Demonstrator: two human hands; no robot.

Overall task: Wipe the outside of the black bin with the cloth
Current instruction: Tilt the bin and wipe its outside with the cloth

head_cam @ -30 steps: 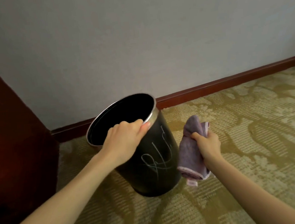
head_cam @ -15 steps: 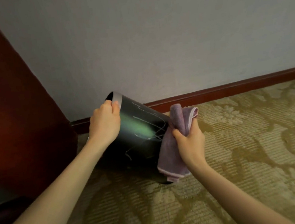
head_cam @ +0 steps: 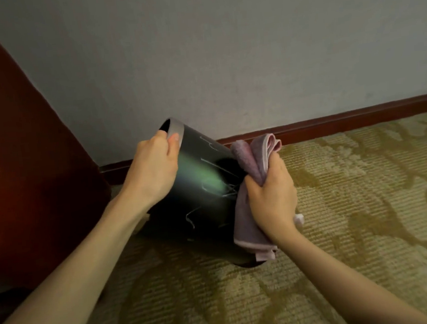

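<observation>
The black bin (head_cam: 200, 204) has a silver rim and white scribble marks on its side. It leans away from me, mouth toward the wall and the left, its base edge on the carpet. My left hand (head_cam: 153, 167) grips the rim, thumb on the outside. My right hand (head_cam: 271, 198) is closed around a bunched lilac cloth (head_cam: 249, 226). The cloth lies against the bin's right side, one end sticking up above my fist and the other hanging down to the base.
A dark red wooden panel (head_cam: 27, 165) stands close on the left of the bin. The grey wall (head_cam: 224, 57) with a dark red skirting board (head_cam: 358, 117) runs just behind it. Patterned beige carpet (head_cam: 353, 214) spreads to the right and toward me.
The bin went from upright to tipped away from me, held by its rim. My right hand brought the cloth from beside the bin up against its right side.
</observation>
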